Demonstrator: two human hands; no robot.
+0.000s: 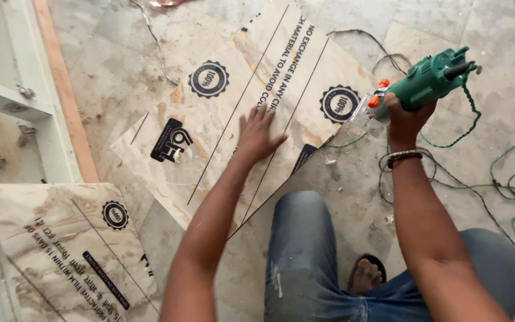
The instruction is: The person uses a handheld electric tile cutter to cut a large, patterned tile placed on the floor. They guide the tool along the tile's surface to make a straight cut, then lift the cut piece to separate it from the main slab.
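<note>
While the left hand [258,134] lies flat, fingers spread, on the marble-print laminate sheet [222,113] on the floor, the right hand [405,116] is clamped round a green cutter [427,80] at the sheet's right edge; pencil lines marked, no cut visible, so cutting seems not yet begun

Beige, brown-veined marble-patterned sheet [210,128] with black round seals, black lettering and thin dark lines; second sheet [61,250] alike. Green power tool [427,80] with orange knobs; green cord [508,185]; blue jeans [305,256]; grey floor [508,107].
</note>
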